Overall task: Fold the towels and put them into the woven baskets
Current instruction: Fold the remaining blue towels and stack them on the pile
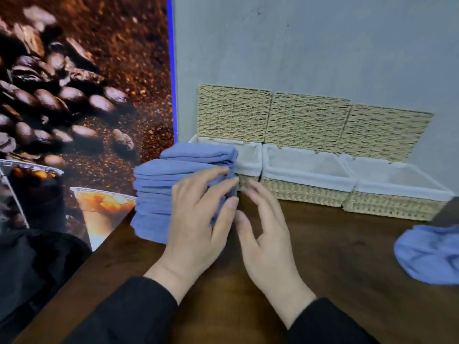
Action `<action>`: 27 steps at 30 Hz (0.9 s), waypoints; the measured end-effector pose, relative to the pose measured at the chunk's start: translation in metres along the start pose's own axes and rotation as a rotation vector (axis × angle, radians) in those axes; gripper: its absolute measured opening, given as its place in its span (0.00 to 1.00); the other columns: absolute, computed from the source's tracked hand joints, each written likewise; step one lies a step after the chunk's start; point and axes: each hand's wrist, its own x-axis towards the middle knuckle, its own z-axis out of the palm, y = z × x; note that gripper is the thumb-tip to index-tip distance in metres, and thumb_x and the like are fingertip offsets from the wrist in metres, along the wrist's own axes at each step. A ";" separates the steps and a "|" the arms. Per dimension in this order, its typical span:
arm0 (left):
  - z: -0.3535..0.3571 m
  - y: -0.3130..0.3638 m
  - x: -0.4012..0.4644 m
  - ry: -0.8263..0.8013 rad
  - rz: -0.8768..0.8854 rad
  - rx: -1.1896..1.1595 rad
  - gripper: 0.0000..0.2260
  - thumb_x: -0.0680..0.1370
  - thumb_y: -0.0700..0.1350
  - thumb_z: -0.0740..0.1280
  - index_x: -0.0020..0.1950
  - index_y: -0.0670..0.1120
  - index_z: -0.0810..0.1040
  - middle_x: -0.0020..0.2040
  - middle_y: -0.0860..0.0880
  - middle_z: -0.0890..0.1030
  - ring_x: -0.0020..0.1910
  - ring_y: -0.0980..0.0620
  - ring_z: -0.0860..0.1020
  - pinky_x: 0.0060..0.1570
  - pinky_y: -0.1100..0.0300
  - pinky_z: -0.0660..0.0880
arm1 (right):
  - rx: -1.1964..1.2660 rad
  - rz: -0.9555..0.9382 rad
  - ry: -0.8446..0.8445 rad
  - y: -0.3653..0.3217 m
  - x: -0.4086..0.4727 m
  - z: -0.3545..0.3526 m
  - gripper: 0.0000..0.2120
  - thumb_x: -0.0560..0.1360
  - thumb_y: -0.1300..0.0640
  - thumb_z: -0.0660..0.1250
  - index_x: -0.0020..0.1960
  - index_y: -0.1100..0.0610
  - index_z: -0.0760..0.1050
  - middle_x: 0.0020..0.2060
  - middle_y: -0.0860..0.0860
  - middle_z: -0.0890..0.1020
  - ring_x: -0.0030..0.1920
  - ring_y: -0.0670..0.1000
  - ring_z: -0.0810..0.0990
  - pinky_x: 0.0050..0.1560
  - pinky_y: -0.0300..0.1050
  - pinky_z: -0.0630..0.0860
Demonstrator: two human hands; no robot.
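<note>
— What can't you make out from up here?

— My right hand (267,227) is smeared with blur at the fingertips, so I cannot tell whether they touch the stack of folded blue towels (173,184). The loose blue towel (432,254) on the right is cut off by the frame edge. The stack hides most of the left woven basket (248,157); only its white-lined right corner shows. I can't tell whether the top towels rest on its rim or just stand in front of it.

— And your hands?

— My left hand (201,219) lies flat on the right side of the stack, fingers straight and a little spread, pressing the cloth. My right hand hovers just beside it, fingers relaxed and apart, thumb out, gripping nothing. Both black sleeves (139,316) enter from the near edge.

— Where is everything else?

— The stack stands at the far left of the dark wooden table (335,264), by the coffee-bean poster (74,95). The middle basket (305,170) and right basket (397,189) sit along the grey wall (323,45), lids raised against it.
</note>
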 end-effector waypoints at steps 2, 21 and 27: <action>0.021 0.028 -0.015 -0.077 -0.006 -0.071 0.15 0.84 0.50 0.57 0.66 0.49 0.77 0.64 0.50 0.77 0.65 0.55 0.71 0.66 0.62 0.62 | -0.014 0.023 0.009 0.008 -0.010 -0.024 0.20 0.83 0.43 0.58 0.70 0.51 0.73 0.72 0.42 0.70 0.75 0.45 0.67 0.74 0.51 0.68; 0.223 0.200 -0.046 -0.754 -0.219 -0.167 0.25 0.83 0.58 0.60 0.79 0.56 0.60 0.71 0.56 0.72 0.67 0.54 0.74 0.59 0.60 0.72 | -0.851 0.462 -0.185 0.163 -0.071 -0.312 0.26 0.82 0.51 0.65 0.78 0.53 0.66 0.77 0.51 0.67 0.78 0.52 0.63 0.79 0.52 0.50; 0.224 0.199 -0.043 -0.761 -0.263 -0.197 0.24 0.83 0.57 0.61 0.78 0.57 0.62 0.72 0.57 0.71 0.68 0.56 0.72 0.60 0.62 0.69 | -1.063 0.419 -0.091 0.184 -0.066 -0.294 0.05 0.77 0.57 0.67 0.44 0.48 0.80 0.47 0.46 0.79 0.53 0.52 0.78 0.67 0.54 0.54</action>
